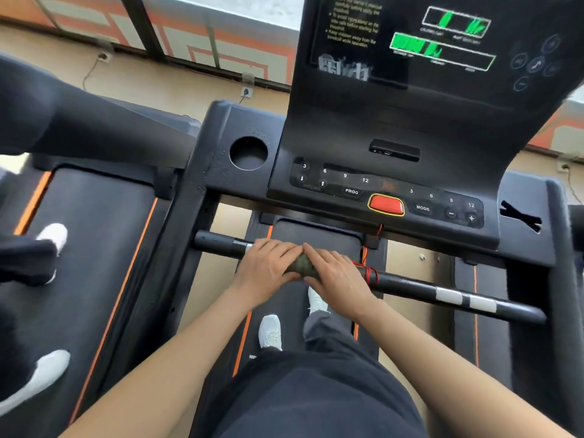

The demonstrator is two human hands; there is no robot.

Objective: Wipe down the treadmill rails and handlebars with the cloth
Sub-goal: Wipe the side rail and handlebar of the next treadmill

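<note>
- Head view: the handlebar (410, 287) runs crosswise under both hands, its long axis going from beyond the left hand (268, 263) out past the right hand (335, 273), slightly skewed so the right-hand end sits closer to the person.
- The cloth (301, 265), a dark greenish wad, is wrapped on the bar right between the two hands. Only a narrow strip of it shows where the fingertips meet.
- The hands are together, side by side and touching. Each is curled over the cloth and the bar, thumbs tucked on the near underside, so both clamp the cloth against the bar.
- To the outside of the left hand, a short stretch of bar remains, starting with a silver patch (248, 248) just beside the knuckles and ending at the bar's stub.
- To the outside of the right hand, a far longer stretch remains. A red cord (369, 273) is wound round the bar just beside that hand, and two more silver patches (464, 298) lie well apart from it, near the far end.
- Judgement: any wiping stroke must slide along the bar's axis, sideways from the hands. The right hand is nearer the larger stretch, but the cord coils stand directly in that path and could snag the cloth.
- The console (379, 191) with its red button (386, 204) sits ahead of the hands, apart from them.
</note>
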